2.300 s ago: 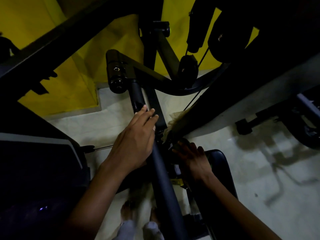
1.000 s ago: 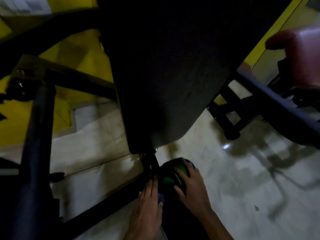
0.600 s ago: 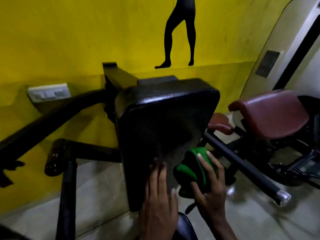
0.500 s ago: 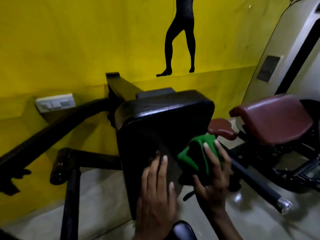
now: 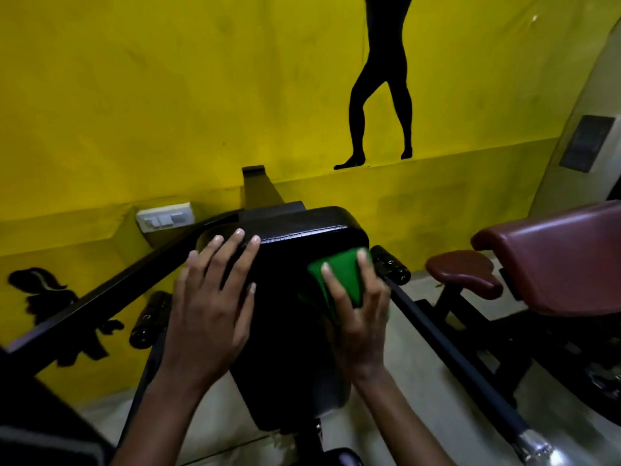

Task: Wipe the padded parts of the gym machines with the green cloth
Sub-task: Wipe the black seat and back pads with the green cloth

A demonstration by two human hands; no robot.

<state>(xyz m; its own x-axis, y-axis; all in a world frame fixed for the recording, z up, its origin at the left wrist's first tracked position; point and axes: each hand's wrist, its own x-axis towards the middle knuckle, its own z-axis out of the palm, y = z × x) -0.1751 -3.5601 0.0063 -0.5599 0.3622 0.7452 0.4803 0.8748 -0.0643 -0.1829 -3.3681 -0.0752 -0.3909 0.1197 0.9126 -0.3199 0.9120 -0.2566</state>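
On black pad [image 5: 285,297] | left hand [image 5: 208,307] flat | right hand [image 5: 356,317] presses green cloth [image 5: 339,280]

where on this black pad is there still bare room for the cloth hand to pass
Bare pad runs down the middle of the black pad, between the left hand and the right hand pressing the green cloth. The pad's top edge is free too. Both sides are crowded.
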